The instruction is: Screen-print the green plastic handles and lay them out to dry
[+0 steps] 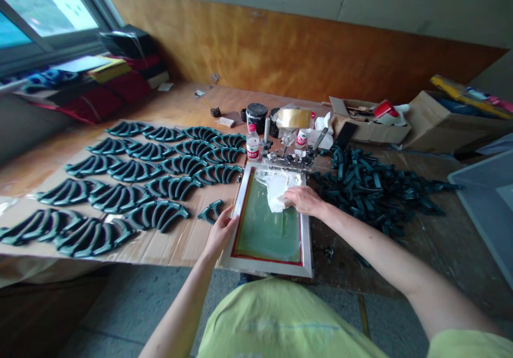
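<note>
A metal-framed printing screen (308,251) with a green mesh and red border lies in front of me, hinged at its far end to a clamp (286,160). My right hand (305,200) presses a crumpled white cloth (276,189) onto the mesh near the far end, fingers closed on it. My left hand (219,231) grips the frame's left edge. A single dark green curved plastic part (210,210) lies just left of that hand.
Rows of dark green curved parts (132,187) cover cardboard (172,243) on the left. A loose heap of the same parts (372,189) lies at the right. Bottles (252,143), black ink tins (256,116) and cardboard boxes (371,128) stand behind the screen. A grey bin (487,203) is at far right.
</note>
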Demonstrator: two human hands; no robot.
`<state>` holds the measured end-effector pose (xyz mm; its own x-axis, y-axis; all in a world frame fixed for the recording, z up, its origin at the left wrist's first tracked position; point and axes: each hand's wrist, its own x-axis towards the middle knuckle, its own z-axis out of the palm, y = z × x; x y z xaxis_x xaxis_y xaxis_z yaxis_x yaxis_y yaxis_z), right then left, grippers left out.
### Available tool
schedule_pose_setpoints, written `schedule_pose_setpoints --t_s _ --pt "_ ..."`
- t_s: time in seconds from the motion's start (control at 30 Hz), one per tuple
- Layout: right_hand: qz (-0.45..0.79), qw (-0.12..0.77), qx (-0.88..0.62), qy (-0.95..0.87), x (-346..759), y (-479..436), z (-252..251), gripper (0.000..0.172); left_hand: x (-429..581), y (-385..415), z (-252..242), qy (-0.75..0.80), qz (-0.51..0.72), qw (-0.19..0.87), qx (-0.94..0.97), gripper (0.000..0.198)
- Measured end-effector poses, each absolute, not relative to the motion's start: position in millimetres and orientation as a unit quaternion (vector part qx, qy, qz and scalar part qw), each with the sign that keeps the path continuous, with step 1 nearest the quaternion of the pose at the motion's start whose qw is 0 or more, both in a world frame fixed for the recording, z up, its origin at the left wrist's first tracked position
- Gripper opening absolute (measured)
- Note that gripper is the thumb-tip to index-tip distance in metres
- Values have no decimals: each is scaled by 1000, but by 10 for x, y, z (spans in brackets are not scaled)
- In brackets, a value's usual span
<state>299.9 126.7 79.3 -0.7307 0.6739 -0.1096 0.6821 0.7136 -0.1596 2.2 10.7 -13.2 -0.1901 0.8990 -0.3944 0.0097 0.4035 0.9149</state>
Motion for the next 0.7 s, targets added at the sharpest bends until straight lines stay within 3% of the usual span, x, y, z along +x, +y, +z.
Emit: schedule_pose_setpoints --t_s 0.17,0.3,0.4,0.6,0.7 --pt "-110 22 371 922 3050 1381 922 11 33 102 -138 639 430 527 358 79" --pt "-54 -85 401 911 2964 1235 678 25 41 89 -54 638 431 537 345 78" --pt "-50 -107 355 927 3017 1020 542 34 53 81 22 638 432 545 332 77" --pt "-75 -98 384 915 2976 1330 843 22 74 74 247 639 420 557 324 79" --pt "-55 -119 468 874 2848 1667 1017 46 29 99 452 627 427 563 328 81"
